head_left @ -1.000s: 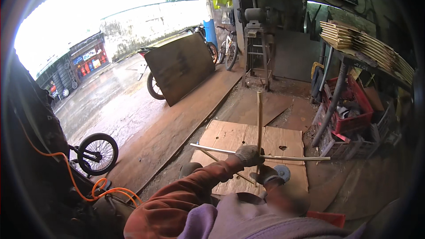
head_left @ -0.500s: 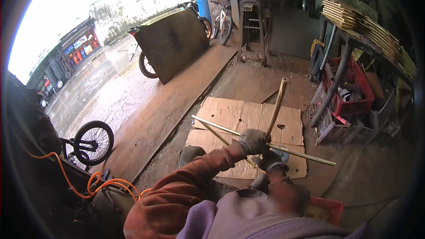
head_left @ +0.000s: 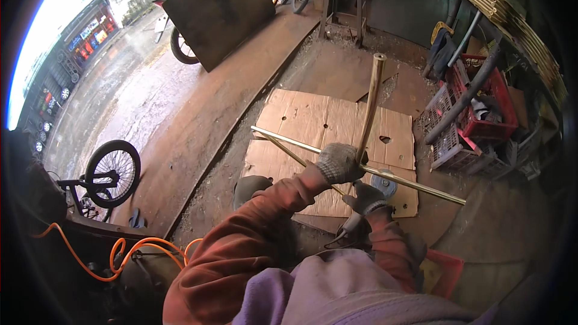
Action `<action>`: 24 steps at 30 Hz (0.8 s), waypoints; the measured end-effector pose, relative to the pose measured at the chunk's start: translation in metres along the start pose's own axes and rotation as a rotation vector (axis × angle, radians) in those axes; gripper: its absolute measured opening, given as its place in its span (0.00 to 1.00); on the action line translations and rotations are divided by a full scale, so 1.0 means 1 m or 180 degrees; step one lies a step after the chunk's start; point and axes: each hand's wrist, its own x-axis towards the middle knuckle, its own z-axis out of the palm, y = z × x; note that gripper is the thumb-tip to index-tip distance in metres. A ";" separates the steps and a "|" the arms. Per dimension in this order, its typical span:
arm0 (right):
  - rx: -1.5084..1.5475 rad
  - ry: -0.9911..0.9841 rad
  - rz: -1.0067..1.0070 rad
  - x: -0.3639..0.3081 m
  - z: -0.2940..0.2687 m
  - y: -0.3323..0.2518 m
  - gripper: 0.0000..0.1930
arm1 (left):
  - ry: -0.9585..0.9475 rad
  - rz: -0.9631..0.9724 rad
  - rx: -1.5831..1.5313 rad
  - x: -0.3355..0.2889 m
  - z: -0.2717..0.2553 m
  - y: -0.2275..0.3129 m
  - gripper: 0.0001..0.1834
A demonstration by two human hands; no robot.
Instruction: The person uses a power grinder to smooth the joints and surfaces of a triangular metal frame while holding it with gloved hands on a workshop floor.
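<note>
My left hand [head_left: 339, 163], in a grey knit glove, is closed around brass-coloured metal tubing where the pieces cross. From there a thicker tube [head_left: 373, 99] rises, its open end uppermost. A long tube [head_left: 415, 186] runs past the glove to both sides, and a thinner tube [head_left: 288, 151] slants from near its left end down toward my right hand [head_left: 367, 197]. That hand, gloved too, has its fingers curled just below the tubing; what they hold is hidden. Beside it are a round blue-grey disc [head_left: 384, 185] and a grey tool body [head_left: 351, 225] with a cord.
Flattened cardboard [head_left: 301, 111] covers the floor beneath the tubes. Right of it stand red and grey crates [head_left: 489, 127] under a stack of brass-coloured tubes [head_left: 512, 24]. A leaning board [head_left: 220, 12], a bicycle wheel [head_left: 113, 173] and an orange hose [head_left: 153, 244] are leftward.
The view has tipped downward, so the surroundings sit higher in the picture. The tubing has shifted slightly, its long tube reaching further right, with my left hand still around it.
</note>
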 end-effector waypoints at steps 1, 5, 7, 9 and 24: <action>-0.0002 -0.0015 0.0011 0.001 0.000 -0.002 0.36 | 0.0073 0.0033 -0.0063 -0.003 -0.002 -0.002 0.14; 0.0038 -0.0062 0.0071 -0.002 -0.003 -0.010 0.34 | 0.0163 -0.0007 -0.0152 -0.006 -0.003 -0.009 0.13; 0.0027 -0.0067 0.0096 -0.003 -0.002 -0.011 0.33 | 0.0137 -0.0074 -0.0139 -0.004 -0.001 -0.013 0.13; -0.0009 -0.0078 0.0082 -0.004 -0.001 -0.010 0.31 | 0.0113 -0.0144 -0.0126 -0.003 0.001 -0.016 0.13; -0.0012 -0.0462 0.0194 -0.005 -0.011 -0.014 0.35 | 0.0290 0.0058 -0.0211 -0.007 -0.002 -0.012 0.12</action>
